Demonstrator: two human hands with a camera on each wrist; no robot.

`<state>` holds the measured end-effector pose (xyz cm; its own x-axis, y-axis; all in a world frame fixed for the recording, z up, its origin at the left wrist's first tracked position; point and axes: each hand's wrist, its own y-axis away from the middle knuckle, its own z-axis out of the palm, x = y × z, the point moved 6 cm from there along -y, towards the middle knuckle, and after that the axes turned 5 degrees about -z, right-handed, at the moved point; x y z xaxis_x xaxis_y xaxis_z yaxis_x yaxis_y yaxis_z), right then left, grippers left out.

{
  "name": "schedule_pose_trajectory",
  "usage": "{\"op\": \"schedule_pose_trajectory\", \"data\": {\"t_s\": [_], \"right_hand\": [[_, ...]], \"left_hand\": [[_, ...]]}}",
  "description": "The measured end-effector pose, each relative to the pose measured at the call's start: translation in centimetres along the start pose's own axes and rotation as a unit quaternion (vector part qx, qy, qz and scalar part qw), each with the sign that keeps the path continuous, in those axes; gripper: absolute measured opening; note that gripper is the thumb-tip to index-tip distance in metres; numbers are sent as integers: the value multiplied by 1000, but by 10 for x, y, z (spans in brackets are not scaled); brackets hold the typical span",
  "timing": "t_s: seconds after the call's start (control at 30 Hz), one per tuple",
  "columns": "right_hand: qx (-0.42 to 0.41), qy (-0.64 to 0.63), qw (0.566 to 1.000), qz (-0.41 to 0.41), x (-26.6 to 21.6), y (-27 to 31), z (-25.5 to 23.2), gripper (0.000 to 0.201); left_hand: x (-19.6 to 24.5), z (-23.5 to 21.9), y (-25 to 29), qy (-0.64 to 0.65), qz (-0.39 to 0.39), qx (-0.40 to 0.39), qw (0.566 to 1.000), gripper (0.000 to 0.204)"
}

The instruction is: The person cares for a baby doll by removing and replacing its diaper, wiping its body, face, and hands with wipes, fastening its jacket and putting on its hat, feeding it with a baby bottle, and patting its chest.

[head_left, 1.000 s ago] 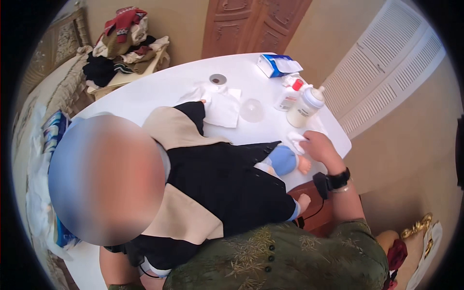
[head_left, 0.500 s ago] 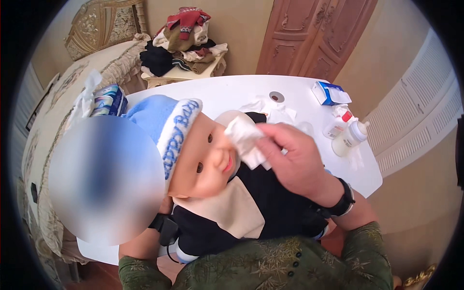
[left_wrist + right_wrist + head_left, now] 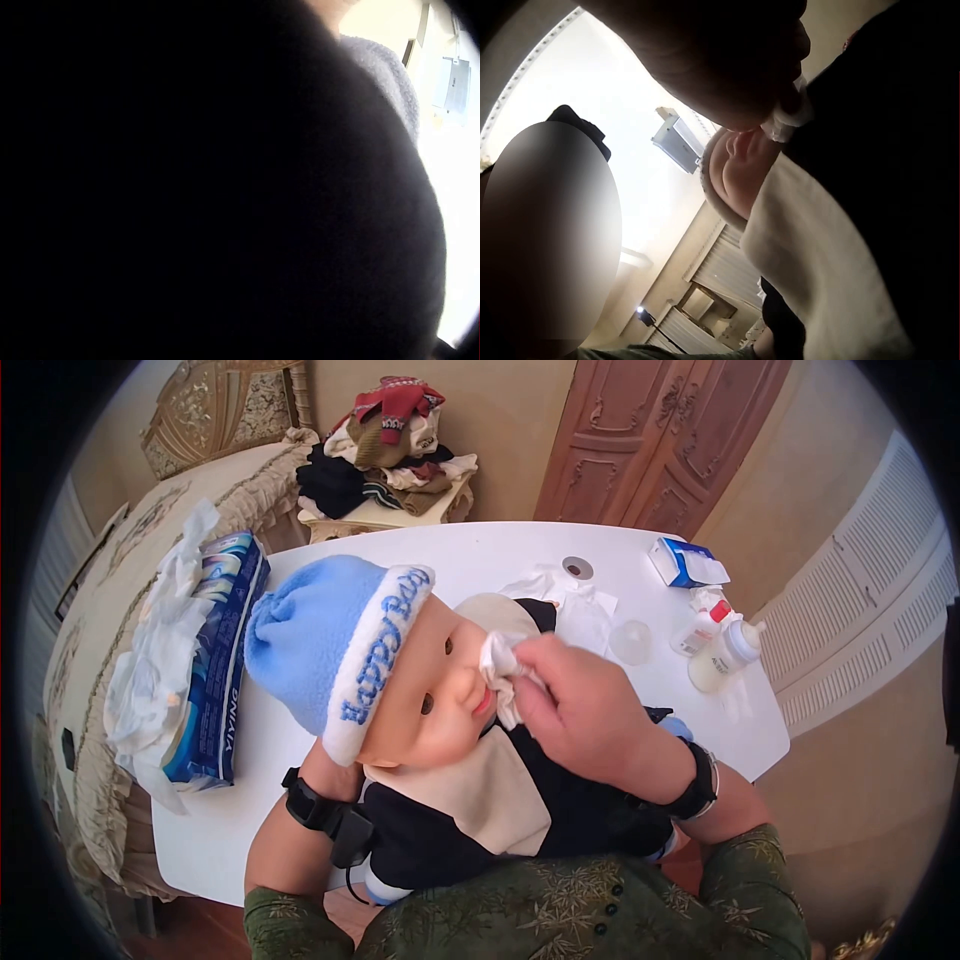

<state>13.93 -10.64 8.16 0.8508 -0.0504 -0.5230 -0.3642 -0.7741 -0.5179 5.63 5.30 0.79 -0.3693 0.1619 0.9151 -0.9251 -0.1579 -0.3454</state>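
A baby doll (image 3: 415,715) in a blue knit hat (image 3: 315,630) and a black top with a broad cream collar (image 3: 480,790) lies propped at the person's front. Between thumb and fingers, the right hand (image 3: 590,700) pinches a crumpled white tissue (image 3: 500,665) against the doll's face, beside the mouth. In the right wrist view the same tissue (image 3: 787,124) shows by the doll's lips. The left hand (image 3: 338,772) is behind the doll's head and neck, its fingers hidden. Dark cloth fills most of the left wrist view.
A blue pack of wipes or diapers (image 3: 230,660), topped with loose white sheets (image 3: 150,670), stands at the table's left. On the white table (image 3: 480,550) are a baby bottle (image 3: 722,658), a red-capped bottle (image 3: 700,630), a tissue box (image 3: 690,562), a clear round lid (image 3: 630,643) and white cloth (image 3: 585,610).
The right hand has brought the tissue from the table's right end by the bottles to the doll's face, then a little lower toward the mouth. The head view has swung left.
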Motion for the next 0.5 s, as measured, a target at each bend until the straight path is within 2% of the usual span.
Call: {"op": "schedule_pose_trajectory", "data": {"t_s": [0.03,0.07,0.1,0.13,0.2,0.23,0.3,0.33,0.4,0.43,0.5], "right_hand": [[-30,31,998,-41,-5,2,3,14],[-61,61,993,-82,-10,5,6,12],[-85,81,990,-76,-12,6,5,8],[-86,80,990,-77,-16,8,1,8],[-75,107,988,-88,-23,11,-7,7],[-76,105,988,-89,-25,13,-7,7],[-47,91,981,-162,-35,17,-10,13],[-47,91,981,-162,-33,16,-7,13],[-42,119,959,-255,-35,18,2,17],[-42,119,959,-255,-30,16,4,17],[-32,177,943,-278,-27,16,5,16]], "left_hand": [[-3,-4,-2,-1,1,1,1000,48],[-18,-12,-5,78,-65,13,995,47],[-33,-17,-6,156,-130,25,979,47],[-39,-21,-7,156,-131,27,979,47],[-39,-22,-10,108,-63,-3,992,46],[-40,-24,-10,108,-63,-1,992,46],[-46,-22,-10,231,-108,1,967,47],[-43,-20,-10,230,-108,1,967,47],[-40,-14,-8,336,-142,9,931,48],[-41,-15,-9,335,-142,9,931,48],[-39,-20,-12,221,-86,-4,971,47]]}}
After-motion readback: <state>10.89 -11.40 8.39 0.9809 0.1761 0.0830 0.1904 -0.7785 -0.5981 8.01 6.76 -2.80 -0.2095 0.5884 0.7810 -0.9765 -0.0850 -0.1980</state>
